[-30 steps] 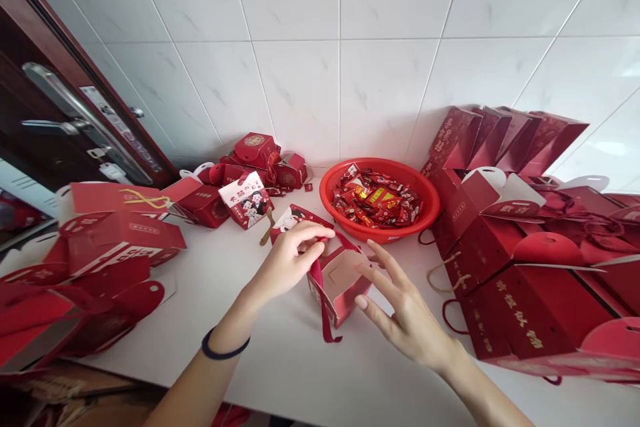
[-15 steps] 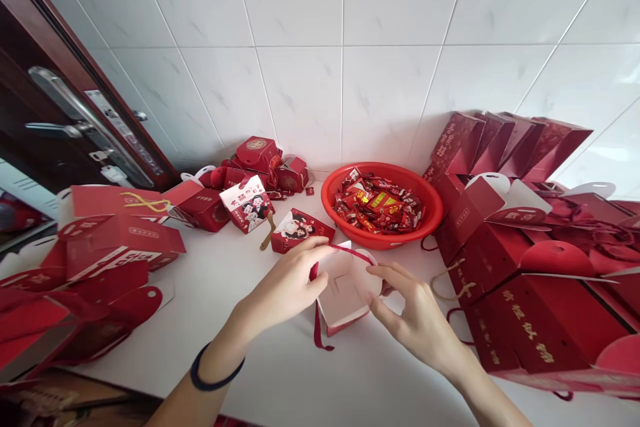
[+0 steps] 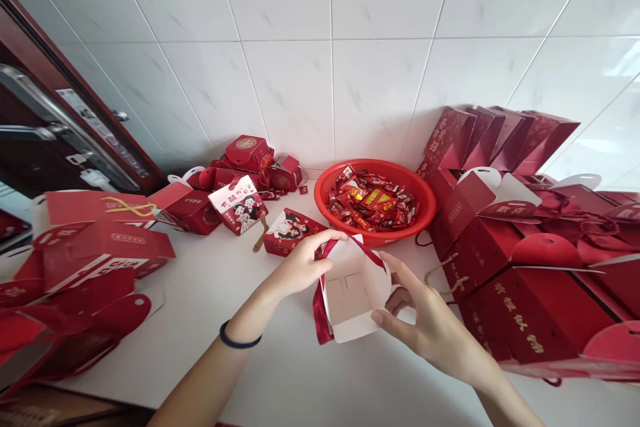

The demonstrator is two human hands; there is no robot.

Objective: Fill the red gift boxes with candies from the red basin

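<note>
A small red gift box (image 3: 350,293), white inside, is open at the top and tilted so that its inner floor faces me. My left hand (image 3: 300,265) is closed on its upper left edge, fingers pinching the dark red ribbon there. That ribbon (image 3: 371,253) runs across the box's top, and a wide tail of it hangs down the left side. At the right wall, my right hand (image 3: 425,320) grips the box between thumb and fingers. Nothing lies inside the box. Just behind the hands is a red printed box (image 3: 291,230) on the white table (image 3: 280,380).
A red plastic basket (image 3: 430,210) full of wrapped candies stands behind the box. Large red gift boxes (image 3: 525,320) crowd the right side. More red boxes (image 3: 110,247) are piled at left. A small wooden stick (image 3: 261,235) lies near a printed box (image 3: 239,205).
The box has tipped toward me and shows more of its inside. More ribbon now shows at its left side. My view has shifted slightly right.
</note>
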